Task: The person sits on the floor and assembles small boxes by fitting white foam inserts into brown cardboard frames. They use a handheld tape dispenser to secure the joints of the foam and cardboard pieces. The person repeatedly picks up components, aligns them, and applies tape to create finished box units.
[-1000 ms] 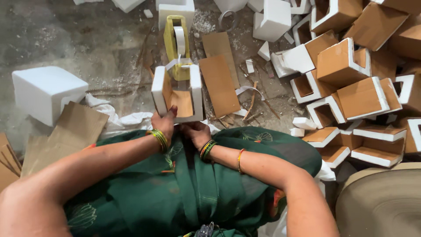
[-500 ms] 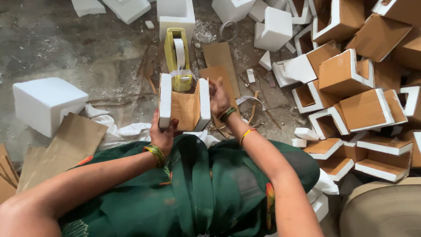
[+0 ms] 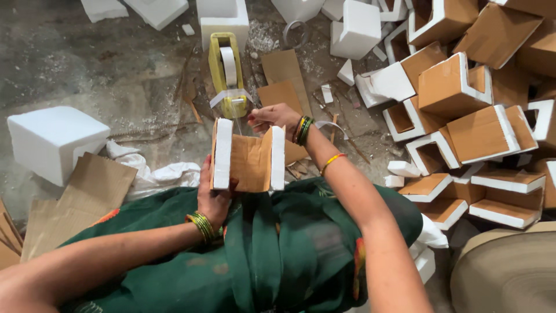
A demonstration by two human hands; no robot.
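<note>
The left hand point(image 3: 213, 197) still grips the foam-and-cardboard piece point(image 3: 248, 159) from below, over the lap. The right hand point(image 3: 272, 117) has moved off the piece's side and now pinches clear tape point(image 3: 238, 113) at the yellow dispenser point(image 3: 227, 72).

Corner piece point(image 3: 248, 162) in my left hand point(image 3: 212, 197): matt brown cardboard btwn grainy white foam sides. Tape holder point(image 3: 227, 72) glossy yellow plastic, clear shiny tape. Floor point(image 3: 104, 64) rough, dusty concrete.
</note>
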